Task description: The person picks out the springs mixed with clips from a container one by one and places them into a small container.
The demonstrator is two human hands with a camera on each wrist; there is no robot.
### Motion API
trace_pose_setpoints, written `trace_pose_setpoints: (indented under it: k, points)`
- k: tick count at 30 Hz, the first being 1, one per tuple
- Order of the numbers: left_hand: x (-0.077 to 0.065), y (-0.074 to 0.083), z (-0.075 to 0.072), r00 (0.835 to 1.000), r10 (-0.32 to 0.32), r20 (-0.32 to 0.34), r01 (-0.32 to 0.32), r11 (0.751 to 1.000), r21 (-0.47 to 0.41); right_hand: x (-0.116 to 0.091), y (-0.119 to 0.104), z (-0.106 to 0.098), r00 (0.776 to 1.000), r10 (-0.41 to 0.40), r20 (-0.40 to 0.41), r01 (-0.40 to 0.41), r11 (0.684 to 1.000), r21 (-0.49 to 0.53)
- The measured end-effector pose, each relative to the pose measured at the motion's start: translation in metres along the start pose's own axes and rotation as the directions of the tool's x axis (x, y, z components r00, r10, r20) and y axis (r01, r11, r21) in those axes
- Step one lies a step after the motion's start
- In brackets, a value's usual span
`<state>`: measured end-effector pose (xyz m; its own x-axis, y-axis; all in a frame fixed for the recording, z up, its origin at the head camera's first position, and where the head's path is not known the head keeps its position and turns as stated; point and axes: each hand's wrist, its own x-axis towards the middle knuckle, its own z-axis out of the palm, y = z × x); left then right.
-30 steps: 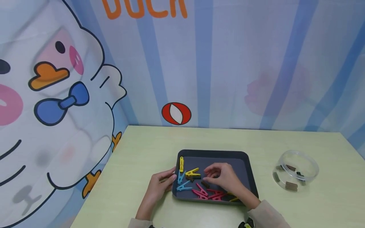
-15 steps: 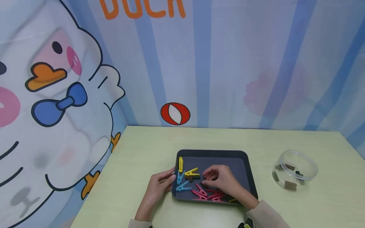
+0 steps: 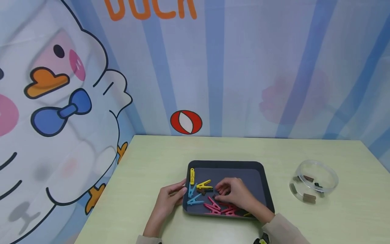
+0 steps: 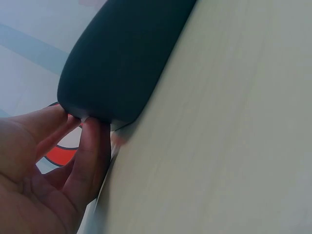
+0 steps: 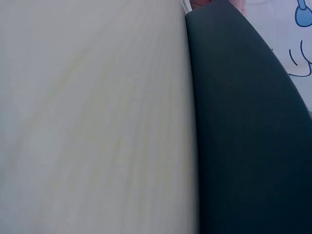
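Note:
A dark grey tray (image 3: 253,173) lies on the table, holding yellow clothespins (image 3: 204,184), blue clothespins (image 3: 195,200) and red clothespins (image 3: 213,206). Small dark brown ribbed pieces (image 3: 201,191) lie among them, left of centre. My left hand (image 3: 167,200) holds the tray's left edge; in the left wrist view its thumb and fingers (image 4: 90,146) meet the tray wall. Over the middle of the tray, my right hand (image 3: 234,195) pinches a small dark ribbed piece (image 3: 214,196) between thumb and fingers, mostly hidden. The right wrist view shows the tray's outer wall (image 5: 243,122), not that hand.
A clear round tub (image 3: 315,183) with several brown and dark pieces inside stands right of the tray. Pale table surface (image 3: 146,159) surrounds the tray. A printed curtain (image 3: 243,67) hangs behind. A black and yellow object (image 3: 261,240) shows beside the right sleeve.
My right hand has lowered slightly and its thumb and fingers have closed on the small dark ribbed piece. The left hand stays at the tray edge.

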<state>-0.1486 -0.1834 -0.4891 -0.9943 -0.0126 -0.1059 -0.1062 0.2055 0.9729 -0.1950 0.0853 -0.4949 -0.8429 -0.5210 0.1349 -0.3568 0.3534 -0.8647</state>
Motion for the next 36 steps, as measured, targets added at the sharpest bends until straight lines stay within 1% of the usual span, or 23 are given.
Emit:
trace_pose_setpoints:
  k: [5, 12, 19, 26, 27, 30, 36]
  points:
    - [-0.0004, -0.0003, 0.0001, 1.0, -0.005, 0.002, 0.005, 1.0, -0.006, -0.0007, -0.0011, 0.0, 1.0, -0.005, 0.008, 0.005, 1.0, -0.01]
    - [0.0012, 0.0011, 0.0012, 1.0, 0.006, 0.0, -0.006, 1.0, -0.011, -0.0022, -0.0033, -0.0028, 0.999, -0.022, 0.035, 0.022, 1.0, -0.018]
    - [0.0046, 0.0021, 0.0002, 1.0, 0.019, 0.006, -0.019, 1.0, -0.001, 0.0008, -0.0036, -0.0048, 0.998, -0.042, 0.038, 0.044, 0.998, -0.039]
    - [0.0061, 0.0004, 0.0007, 1.0, -0.005, -0.002, 0.005, 1.0, 0.015, -0.0001, -0.0028, -0.0032, 0.998, -0.04, 0.045, 0.041, 0.999, -0.034]
    - [0.0042, 0.0033, 0.0014, 1.0, -0.011, -0.004, 0.011, 1.0, 0.016, -0.0004, -0.0029, -0.003, 0.998, -0.042, 0.045, 0.044, 0.998, -0.038]
    - [0.003, 0.0028, 0.002, 1.0, -0.019, -0.005, 0.019, 1.0, 0.014, -0.0008, -0.0032, -0.0025, 0.998, -0.049, 0.044, 0.052, 0.997, -0.063]
    - [0.0029, -0.0039, 0.0007, 1.0, -0.014, -0.005, 0.014, 1.0, -0.001, -0.0011, -0.0039, -0.0012, 0.997, -0.068, 0.049, 0.073, 0.99, -0.12]
